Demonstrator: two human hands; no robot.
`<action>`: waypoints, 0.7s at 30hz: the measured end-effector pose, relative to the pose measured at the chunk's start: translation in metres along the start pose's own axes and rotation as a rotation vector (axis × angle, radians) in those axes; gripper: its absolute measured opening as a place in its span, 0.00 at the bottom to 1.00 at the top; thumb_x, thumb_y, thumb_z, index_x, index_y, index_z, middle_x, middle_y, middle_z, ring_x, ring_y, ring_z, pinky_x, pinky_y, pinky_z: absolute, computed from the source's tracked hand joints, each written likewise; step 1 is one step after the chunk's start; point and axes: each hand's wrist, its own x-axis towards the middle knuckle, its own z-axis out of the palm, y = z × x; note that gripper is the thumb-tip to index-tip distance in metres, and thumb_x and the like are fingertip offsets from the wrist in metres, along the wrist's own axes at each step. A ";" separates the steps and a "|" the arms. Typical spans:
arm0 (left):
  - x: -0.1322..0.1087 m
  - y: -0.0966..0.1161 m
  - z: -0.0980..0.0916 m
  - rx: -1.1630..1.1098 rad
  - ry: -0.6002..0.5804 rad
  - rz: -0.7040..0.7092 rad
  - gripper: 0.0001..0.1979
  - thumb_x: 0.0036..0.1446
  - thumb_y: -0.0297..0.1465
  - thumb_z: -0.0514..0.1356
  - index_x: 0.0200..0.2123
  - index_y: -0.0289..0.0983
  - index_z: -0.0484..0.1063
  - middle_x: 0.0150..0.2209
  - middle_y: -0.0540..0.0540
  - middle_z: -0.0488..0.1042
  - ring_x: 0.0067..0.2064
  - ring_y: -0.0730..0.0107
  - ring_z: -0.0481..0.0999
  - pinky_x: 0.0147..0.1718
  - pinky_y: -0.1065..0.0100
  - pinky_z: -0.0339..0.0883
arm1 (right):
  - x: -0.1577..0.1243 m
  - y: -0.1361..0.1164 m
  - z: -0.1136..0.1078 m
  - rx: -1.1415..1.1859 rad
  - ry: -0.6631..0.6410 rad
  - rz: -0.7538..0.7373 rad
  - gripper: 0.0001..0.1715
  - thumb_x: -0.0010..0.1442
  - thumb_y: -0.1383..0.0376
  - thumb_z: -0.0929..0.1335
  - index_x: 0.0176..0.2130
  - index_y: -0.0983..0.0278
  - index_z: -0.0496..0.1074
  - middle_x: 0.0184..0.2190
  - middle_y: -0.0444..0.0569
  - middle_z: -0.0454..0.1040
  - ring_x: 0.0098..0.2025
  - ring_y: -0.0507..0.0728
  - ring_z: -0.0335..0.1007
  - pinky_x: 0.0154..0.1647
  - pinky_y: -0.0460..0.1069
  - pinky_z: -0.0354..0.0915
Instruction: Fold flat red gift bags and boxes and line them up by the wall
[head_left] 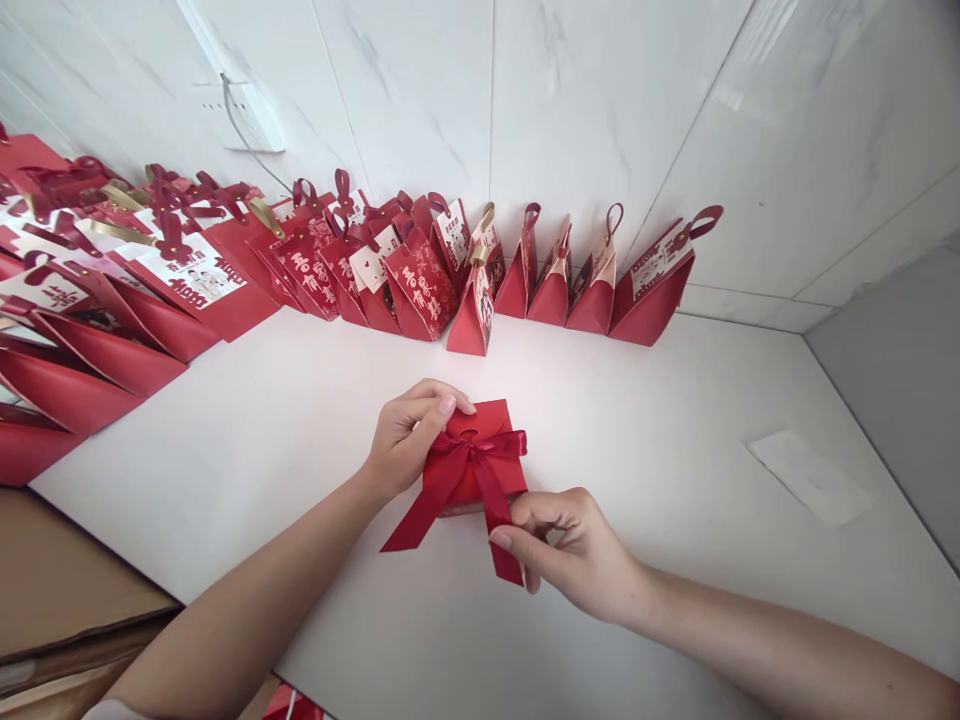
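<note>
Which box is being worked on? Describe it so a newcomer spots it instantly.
Start at the white table; a row of red gift bags lines the wall. The small red box lies alone mid-table between the left hand and right hand. Only it wears a red ribbon bow.

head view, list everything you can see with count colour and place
gift box: one, red, centre of the table, between both hands
ribbon bow: one, red satin, tied round the box, tails hanging toward the near side
gift bags: many, red with looped handles, lined along the wall and crowding the left
paper slip: one, white, flat on the right
wall socket: one, white, upper left wall
table: one, white
left hand: on the box's left side
right hand: pinching a ribbon tail
</note>
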 end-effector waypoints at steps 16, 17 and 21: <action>0.002 -0.003 -0.003 0.052 -0.028 0.029 0.22 0.67 0.32 0.53 0.19 0.37 0.68 0.38 0.45 0.77 0.43 0.65 0.76 0.45 0.62 0.67 | -0.001 -0.006 0.003 0.206 -0.035 0.123 0.18 0.62 0.54 0.71 0.31 0.66 0.75 0.29 0.49 0.79 0.27 0.52 0.78 0.29 0.45 0.73; 0.002 -0.003 -0.004 0.055 -0.029 0.027 0.22 0.67 0.32 0.54 0.19 0.37 0.68 0.38 0.45 0.77 0.43 0.65 0.76 0.45 0.62 0.67 | -0.001 -0.007 0.002 0.189 -0.041 0.106 0.18 0.63 0.53 0.70 0.31 0.66 0.74 0.29 0.49 0.79 0.27 0.52 0.78 0.29 0.45 0.73; 0.003 -0.003 -0.005 0.087 -0.026 0.019 0.22 0.67 0.34 0.54 0.19 0.37 0.70 0.38 0.44 0.77 0.43 0.64 0.76 0.45 0.62 0.68 | -0.003 -0.007 0.001 0.123 -0.047 0.068 0.19 0.67 0.53 0.66 0.31 0.65 0.71 0.35 0.51 0.81 0.29 0.53 0.79 0.29 0.46 0.72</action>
